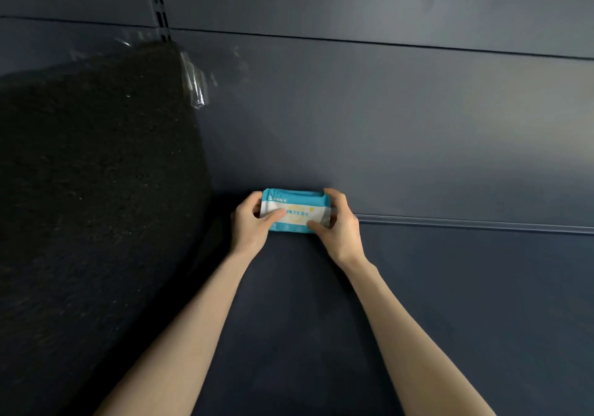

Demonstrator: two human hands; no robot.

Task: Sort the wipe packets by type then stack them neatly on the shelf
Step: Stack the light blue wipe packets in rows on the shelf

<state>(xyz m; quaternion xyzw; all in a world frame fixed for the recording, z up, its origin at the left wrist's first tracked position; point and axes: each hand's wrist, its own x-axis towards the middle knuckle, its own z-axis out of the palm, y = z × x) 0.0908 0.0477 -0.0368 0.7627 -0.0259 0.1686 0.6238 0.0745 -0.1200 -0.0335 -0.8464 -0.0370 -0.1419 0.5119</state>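
Left hand [250, 222] fingers curl round left end of wipe packet [297, 212], thumb across label. Right hand [341, 226] fingers wrap right end, thumb on lower edge. 1 packet between 2 hands, at rear of shelf [289, 319], by back panel [418, 126]. Label: "卫生湿巾" legible, smaller print blurred. Soft teal-white film, yellow ring. Shelf smooth, dark blue. Coarse black divider [96, 190] to left, crinkled clear tape [196, 87] at its top edge.

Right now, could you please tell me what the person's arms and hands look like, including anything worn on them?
The left forearm and the right forearm are bare right to the frame's bottom edge, with no sleeves in view. The left hand and the right hand wear no gloves. No watch or bracelet shows at either wrist, and no ring shows on the visible fingers.
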